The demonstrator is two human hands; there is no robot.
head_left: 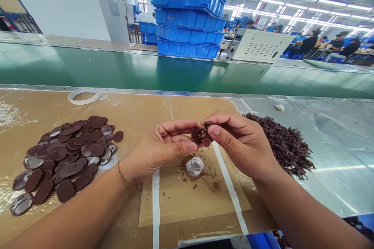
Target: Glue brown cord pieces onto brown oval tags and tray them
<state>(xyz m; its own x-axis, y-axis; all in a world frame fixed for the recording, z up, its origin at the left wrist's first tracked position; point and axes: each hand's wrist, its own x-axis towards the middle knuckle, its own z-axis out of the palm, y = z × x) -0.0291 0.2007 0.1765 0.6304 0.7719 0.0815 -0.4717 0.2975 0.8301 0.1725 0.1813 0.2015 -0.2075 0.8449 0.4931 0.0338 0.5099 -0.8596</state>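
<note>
Factory hall, long strip lights overhead, people seated at work far right; across the view runs a green belt (122, 68), beyond it a stack of blue crates (188, 19) and, to their right, a pale vented metal box (260, 46).

Desk (339, 132) on the near side, much of it under brown sheeting; white tape roll (83, 96) lying flat near the belt edge, a small crumpled white scrap (280, 107) farther right.

Left hand (160, 144), cord bracelet (124, 177) at the wrist, grips a dark brown oval piece (196, 135) between thumb and fingers; right hand (245, 146) pinches a small knobbly brown piece (207, 130); the two pieces meet in the air, thin prongs showing between them; exact contact too small to tell.

Just below the hands, a small clear container (194, 166) on a cardboard sheet (187, 202); dark wet spots around it; white tape strips (156, 210) to either side.

Left, a loose pile of brown ovals (70, 148), some with glossy faces; right, a heap of dark branching pieces (284, 146), partly behind the right hand.
</note>
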